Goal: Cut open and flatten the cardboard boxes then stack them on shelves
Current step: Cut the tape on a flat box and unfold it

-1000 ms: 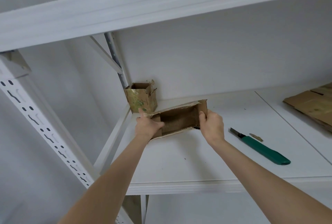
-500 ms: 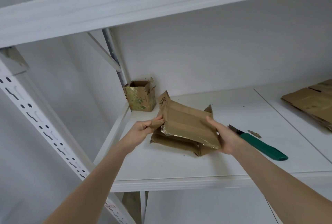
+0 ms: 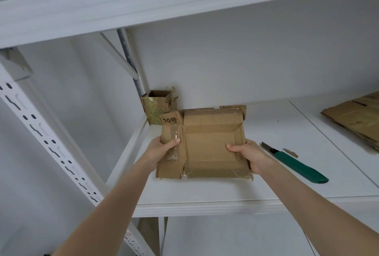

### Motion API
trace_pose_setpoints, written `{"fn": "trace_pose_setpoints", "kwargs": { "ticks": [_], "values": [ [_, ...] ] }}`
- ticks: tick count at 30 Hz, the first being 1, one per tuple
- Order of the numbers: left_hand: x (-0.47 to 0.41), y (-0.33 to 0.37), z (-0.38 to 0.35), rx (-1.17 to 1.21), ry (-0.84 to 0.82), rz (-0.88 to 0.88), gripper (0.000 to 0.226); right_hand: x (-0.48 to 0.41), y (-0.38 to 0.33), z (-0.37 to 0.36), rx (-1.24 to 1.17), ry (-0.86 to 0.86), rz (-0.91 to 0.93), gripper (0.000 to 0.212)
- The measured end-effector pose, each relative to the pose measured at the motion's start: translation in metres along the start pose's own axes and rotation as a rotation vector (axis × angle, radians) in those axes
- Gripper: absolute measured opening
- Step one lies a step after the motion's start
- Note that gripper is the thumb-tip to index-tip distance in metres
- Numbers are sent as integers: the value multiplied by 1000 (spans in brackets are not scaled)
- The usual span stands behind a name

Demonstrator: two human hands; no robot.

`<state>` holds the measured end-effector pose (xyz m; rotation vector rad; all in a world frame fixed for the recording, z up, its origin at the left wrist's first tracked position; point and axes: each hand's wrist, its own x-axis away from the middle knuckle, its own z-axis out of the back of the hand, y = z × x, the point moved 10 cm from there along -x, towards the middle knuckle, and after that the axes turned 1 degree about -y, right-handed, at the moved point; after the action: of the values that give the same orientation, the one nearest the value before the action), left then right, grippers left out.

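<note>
Shelf (image 3: 205, 194) w/ knife (image 3: 297, 165), box (image 3: 158, 108), cardbd (image 3: 356, 118)

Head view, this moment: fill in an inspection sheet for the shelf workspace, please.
Surface: white shelf board, with a seam towards the right.
Job's things: flattened box, taped and marked "10", held flat; whether it rests on the board is unclear. Small open box upright in the back-left corner. Cardboard pile flat at the right edge. Green-handled knife lying right of the held box.
Clutter: cardboard scrap beside the knife.
Grippers: left hand grips the box's left flap; right hand grips its right edge; thumbs on top.
Cables: nothing seen.
Surroundings: white wall behind, upper shelf above, perforated upright at left.
</note>
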<state>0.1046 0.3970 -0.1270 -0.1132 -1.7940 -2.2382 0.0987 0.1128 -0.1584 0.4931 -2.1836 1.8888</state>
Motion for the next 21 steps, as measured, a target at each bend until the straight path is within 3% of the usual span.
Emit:
{"fn": "trace_pose_setpoints", "kwargs": {
  "ticks": [2,5,7,9,12,15,18,21],
  "values": [
    [-4,-3,4,-2,109,-40,45,-4,3,3,98,62,23,43],
    [-5,-15,-3,-210,179,-26,49,-9,6,16,436,240,88,46],
    [-3,-23,-10,-462,203,0,63,-11,12,16,589,290,91,46],
    [2,-16,-22,-856,242,-95,72,-13,17,13,679,296,81,44],
    [1,-12,-72,-1208,59,-392,80,-12,17,8,882,302,57,43],
    [-11,-41,-104,-1271,-170,-328,93,-6,9,6,1237,370,44,52],
    [-25,-54,-113,-1353,-189,-275,92,-13,-1,-1,1406,387,165,70],
    [-28,-57,-115,-1398,-201,-266,89,-28,-4,-26,1512,241,326,72]
  ]
}}
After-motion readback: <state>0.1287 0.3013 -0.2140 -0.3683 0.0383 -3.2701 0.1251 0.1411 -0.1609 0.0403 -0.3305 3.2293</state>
